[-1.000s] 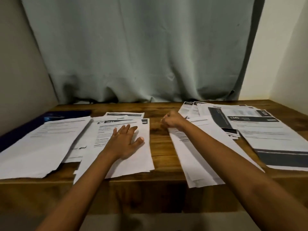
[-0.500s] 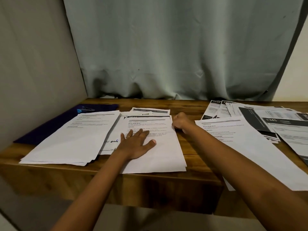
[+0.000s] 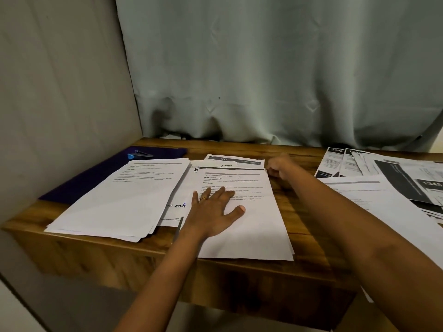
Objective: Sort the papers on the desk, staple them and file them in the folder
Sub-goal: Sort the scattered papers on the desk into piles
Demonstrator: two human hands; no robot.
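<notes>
The left hand lies flat, palm down, on the middle stack of white printed sheets, fingers straight and slightly spread, thumb held out to the right, a gold ring on one finger. The right hand sits at the far right corner of that stack with its fingers curled in; it is blurred, so whether they pinch the corner cannot be told. Compared with half a second ago both hands keep the same places on the stack, while the view has swung left, showing more of the side wall and cutting off more of the right side. On the brown wooden desk a left pile of white sheets overlaps the middle stack's lower sheets and covers part of a dark purple flat folder. A small blue and grey stapler rests on the folder's far end. A loose spread of black-and-white printed papers lies at the right, partly hidden by the right forearm. A pale grey-green curtain hangs behind.
</notes>
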